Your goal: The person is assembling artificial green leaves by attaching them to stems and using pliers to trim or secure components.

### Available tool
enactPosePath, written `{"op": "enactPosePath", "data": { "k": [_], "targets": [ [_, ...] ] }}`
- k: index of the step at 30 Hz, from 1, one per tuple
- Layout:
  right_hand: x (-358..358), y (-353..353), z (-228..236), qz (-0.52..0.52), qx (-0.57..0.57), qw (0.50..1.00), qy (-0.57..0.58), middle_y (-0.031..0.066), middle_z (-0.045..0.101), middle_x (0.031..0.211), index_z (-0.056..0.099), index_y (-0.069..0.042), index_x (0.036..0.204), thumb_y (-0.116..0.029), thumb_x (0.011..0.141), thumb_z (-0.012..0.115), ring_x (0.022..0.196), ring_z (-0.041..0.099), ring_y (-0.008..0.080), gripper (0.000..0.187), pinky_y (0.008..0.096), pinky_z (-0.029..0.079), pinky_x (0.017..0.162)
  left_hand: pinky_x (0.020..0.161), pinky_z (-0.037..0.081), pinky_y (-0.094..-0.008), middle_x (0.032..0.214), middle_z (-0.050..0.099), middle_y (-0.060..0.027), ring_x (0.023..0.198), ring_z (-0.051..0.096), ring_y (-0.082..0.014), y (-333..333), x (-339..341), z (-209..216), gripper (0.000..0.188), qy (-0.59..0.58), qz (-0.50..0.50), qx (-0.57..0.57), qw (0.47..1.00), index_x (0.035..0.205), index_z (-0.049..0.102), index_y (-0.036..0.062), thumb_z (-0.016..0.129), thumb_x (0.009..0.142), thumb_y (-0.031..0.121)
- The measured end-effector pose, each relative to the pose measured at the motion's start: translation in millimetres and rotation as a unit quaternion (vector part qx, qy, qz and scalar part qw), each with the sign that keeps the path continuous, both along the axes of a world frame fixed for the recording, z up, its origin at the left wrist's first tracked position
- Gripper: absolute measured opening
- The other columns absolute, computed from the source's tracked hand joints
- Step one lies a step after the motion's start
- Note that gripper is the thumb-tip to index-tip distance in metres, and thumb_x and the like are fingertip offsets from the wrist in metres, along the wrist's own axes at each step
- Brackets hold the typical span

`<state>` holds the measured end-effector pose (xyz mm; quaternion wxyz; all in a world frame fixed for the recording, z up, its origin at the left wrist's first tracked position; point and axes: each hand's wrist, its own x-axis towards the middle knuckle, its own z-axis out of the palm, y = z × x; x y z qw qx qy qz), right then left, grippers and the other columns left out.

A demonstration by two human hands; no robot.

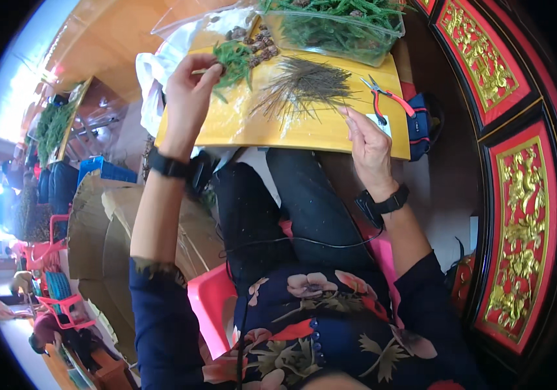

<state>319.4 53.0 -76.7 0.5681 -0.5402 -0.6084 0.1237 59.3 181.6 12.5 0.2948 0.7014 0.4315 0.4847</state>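
My left hand [191, 84] is raised over the left part of the yellow board [226, 133]. Its thumb and fingers are closed on a green artificial pine sprig [233, 68], whose needles spread to the right of the fingertips. Toward the board's right front edge, my right hand [368, 146] pinches a thin dark wire [342, 105]; the wire's far end merges with the others. Between the hands lies a loose pile of thin wires [314, 81]. Small brown pine cones [263, 47] sit behind the sprig. Pliers with red handles [388, 97] rest right of the wires.
A clear plastic box [356, 55] full of green sprigs stands at the back. White plastic bag [152, 75] hangs at the board's left edge, and a dark blue pouch [419, 127] is at its right. Cardboard [96, 240] leans at left; a carved red-and-gold panel [519, 240] rises at right.
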Motion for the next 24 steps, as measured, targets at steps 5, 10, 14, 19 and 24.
{"op": "enactPosePath", "data": {
  "k": [5,10,14,19,24],
  "targets": [
    [-40.1,-25.1,31.3,0.024,-0.012,1.000,0.011,0.0018,0.058,0.073,0.059,0.000,0.109,-0.004,0.092,0.051,0.061,0.050,0.0074,0.019,0.0213,0.043,0.060,0.072,0.047,-0.0215,0.097,0.063,-0.0049,0.083,0.061,-0.0116,-111.0,-37.7,9.6,0.024,-0.150,-0.010,-0.121,0.981,0.111,0.058,0.0005,0.059,0.089,0.008],
    [-102.6,-71.8,64.3,0.155,-0.012,0.984,0.085,0.0024,0.057,0.069,0.057,0.000,0.104,-0.004,0.091,0.054,0.061,0.051,0.0070,0.014,0.0211,0.043,0.059,0.080,0.050,-0.0254,0.100,0.063,-0.0089,0.090,0.064,-0.0183,-190.8,-45.1,-4.1,0.025,-0.401,-0.064,-0.258,0.877,0.113,0.055,-0.0011,0.056,0.089,0.004],
    [-132.2,-106.1,68.9,0.204,0.046,0.977,0.035,0.0059,0.059,0.069,0.059,-0.001,0.097,0.000,0.086,0.059,0.059,0.056,0.0087,0.010,0.0223,0.044,0.055,0.083,0.051,-0.0275,0.103,0.063,-0.0110,0.093,0.063,-0.0208,-228.0,-46.1,-17.2,0.030,-0.508,-0.079,-0.275,0.813,0.118,0.053,-0.0024,0.056,0.089,0.004],
    [-137.4,-119.8,68.4,0.219,0.088,0.972,0.011,0.0079,0.060,0.069,0.060,-0.002,0.093,0.001,0.083,0.063,0.056,0.059,0.0118,0.011,0.0240,0.045,0.051,0.087,0.050,-0.0290,0.109,0.061,-0.0126,0.098,0.062,-0.0216,-244.3,-34.9,-9.5,0.039,-0.516,-0.115,-0.272,0.804,0.126,0.048,-0.0033,0.057,0.089,0.006],
    [-136.0,-122.3,72.0,0.194,0.110,0.975,-0.019,0.0076,0.061,0.068,0.060,-0.002,0.092,0.002,0.080,0.065,0.053,0.059,0.0143,0.013,0.0247,0.045,0.049,0.089,0.050,-0.0295,0.112,0.060,-0.0130,0.100,0.061,-0.0218,-251.2,-31.7,-11.7,0.040,-0.520,-0.109,-0.248,0.810,0.127,0.047,-0.0039,0.056,0.089,0.005]
  ]
}}
